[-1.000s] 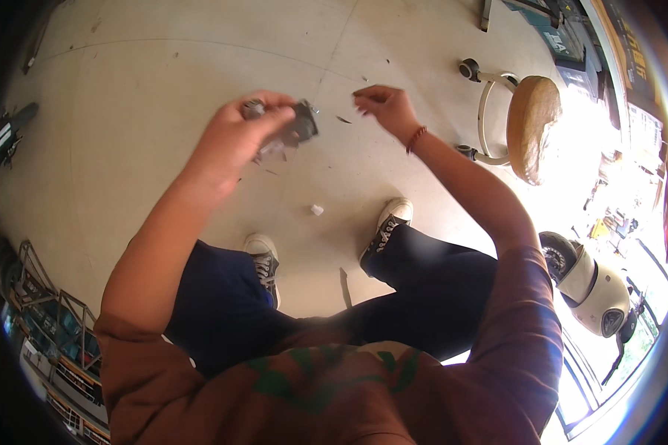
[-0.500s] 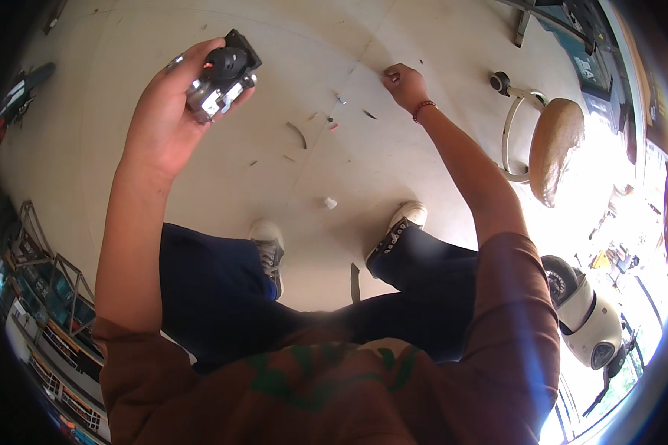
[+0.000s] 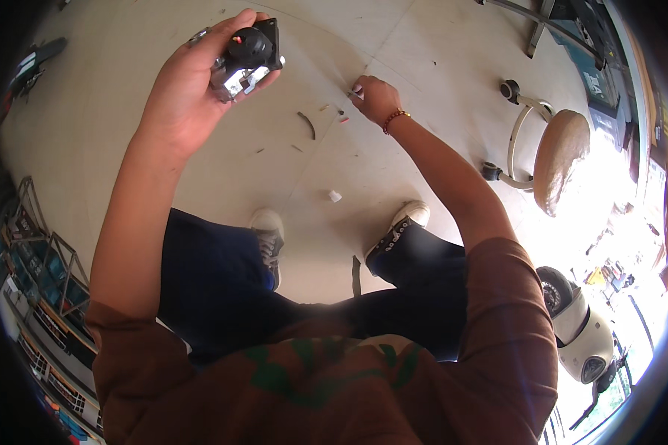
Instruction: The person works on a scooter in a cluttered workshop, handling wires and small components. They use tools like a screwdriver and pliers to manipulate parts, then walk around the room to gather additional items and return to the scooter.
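My left hand (image 3: 189, 81) is closed around a black-and-silver machine part (image 3: 246, 63) at the upper left, held above the floor. The part has a round black housing, a square black flange and a shiny metal body; its exact kind is unclear. To the right of it, my right hand (image 3: 375, 100) reaches low toward the floor with its fingers pinched together. A small pale thing shows at those fingertips, too small to name. Just below that hand lie a small red bit (image 3: 344, 120) and other scraps. A curved dark strip (image 3: 307, 125) rests on the floor to their left.
A white crumpled bit (image 3: 335, 196) lies on the floor (image 3: 223, 170) between my shoes. To the right stands a wheeled stool (image 3: 561, 159), with a pale scooter (image 3: 586, 337) below it in bright light. Metal-framed racks (image 3: 48, 245) line the left edge.
My right hand has moved left and slightly down, to where a small silvery piece lay on the floor. My left hand and the machine part have shifted right and up in the picture.
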Demonstrator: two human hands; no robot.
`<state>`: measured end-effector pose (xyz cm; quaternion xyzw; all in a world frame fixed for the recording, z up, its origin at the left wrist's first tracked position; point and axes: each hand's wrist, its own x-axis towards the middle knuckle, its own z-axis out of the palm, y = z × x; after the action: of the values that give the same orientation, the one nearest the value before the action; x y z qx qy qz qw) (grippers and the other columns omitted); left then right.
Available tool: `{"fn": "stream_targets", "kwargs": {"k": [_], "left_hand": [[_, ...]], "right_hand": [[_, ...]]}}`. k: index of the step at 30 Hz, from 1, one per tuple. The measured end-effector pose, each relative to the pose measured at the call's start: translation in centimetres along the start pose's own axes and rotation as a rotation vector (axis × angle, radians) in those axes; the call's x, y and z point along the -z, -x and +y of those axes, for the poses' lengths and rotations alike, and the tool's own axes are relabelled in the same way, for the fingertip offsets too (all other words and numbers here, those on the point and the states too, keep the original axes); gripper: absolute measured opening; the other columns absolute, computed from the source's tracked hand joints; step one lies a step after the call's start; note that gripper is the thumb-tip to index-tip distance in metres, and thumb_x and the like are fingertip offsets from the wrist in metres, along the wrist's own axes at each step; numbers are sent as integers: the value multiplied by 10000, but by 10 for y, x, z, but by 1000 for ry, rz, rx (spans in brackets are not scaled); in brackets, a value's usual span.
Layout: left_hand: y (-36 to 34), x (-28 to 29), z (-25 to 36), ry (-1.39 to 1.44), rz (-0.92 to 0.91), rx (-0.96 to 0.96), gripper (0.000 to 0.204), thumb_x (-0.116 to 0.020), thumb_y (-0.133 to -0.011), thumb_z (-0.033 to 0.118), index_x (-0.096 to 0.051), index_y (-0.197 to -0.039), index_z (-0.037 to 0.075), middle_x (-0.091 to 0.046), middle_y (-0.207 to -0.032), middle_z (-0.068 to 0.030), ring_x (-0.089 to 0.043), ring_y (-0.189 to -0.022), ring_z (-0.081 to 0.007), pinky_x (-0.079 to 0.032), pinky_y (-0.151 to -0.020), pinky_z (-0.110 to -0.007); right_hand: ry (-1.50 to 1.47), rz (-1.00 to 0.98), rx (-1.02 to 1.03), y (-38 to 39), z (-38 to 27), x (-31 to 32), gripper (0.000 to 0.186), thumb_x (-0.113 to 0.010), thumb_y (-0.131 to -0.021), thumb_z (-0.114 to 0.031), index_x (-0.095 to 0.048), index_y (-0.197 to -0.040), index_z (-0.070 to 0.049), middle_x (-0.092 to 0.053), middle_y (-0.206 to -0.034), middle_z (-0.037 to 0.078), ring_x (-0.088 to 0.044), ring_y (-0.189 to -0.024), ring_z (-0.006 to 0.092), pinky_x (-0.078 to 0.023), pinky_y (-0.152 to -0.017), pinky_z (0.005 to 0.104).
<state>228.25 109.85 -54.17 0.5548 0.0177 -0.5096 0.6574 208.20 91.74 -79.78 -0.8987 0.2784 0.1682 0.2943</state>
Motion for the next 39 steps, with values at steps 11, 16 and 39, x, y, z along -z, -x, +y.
{"fn": "stream_targets", "kwargs": {"k": [11, 16, 39], "left_hand": [[5, -1, -26, -603, 13, -54, 225, -693, -879, 275, -717, -993, 83, -649, -802, 11, -582, -721, -68, -440, -625, -216], [9, 3, -24, -675, 59, -92, 307, -715, -855, 367, -717, -976, 85, -637, -745, 26, -545, -687, -64, -404, -606, -216], [24, 15, -18, -551, 51, -36, 320, -650, -894, 387, -653, -875, 68, -616, -748, -14, -619, -692, -109, -443, -618, -234]], "right_hand": [[-755, -9, 193, 10, -86, 107, 215, -707, -870, -181, -694, -1011, -19, -687, -927, -1, -587, -791, 61, -475, -734, 223], [-779, -75, 461, 36, -144, 159, 205, -686, -885, -110, -691, -1065, -12, -688, -973, 6, -604, -802, 58, -478, -749, 203], [368, -85, 461, -4, -48, -29, 110, -556, -847, -92, -640, -892, -37, -607, -962, 142, -659, -739, 296, -543, -611, 400]]}}
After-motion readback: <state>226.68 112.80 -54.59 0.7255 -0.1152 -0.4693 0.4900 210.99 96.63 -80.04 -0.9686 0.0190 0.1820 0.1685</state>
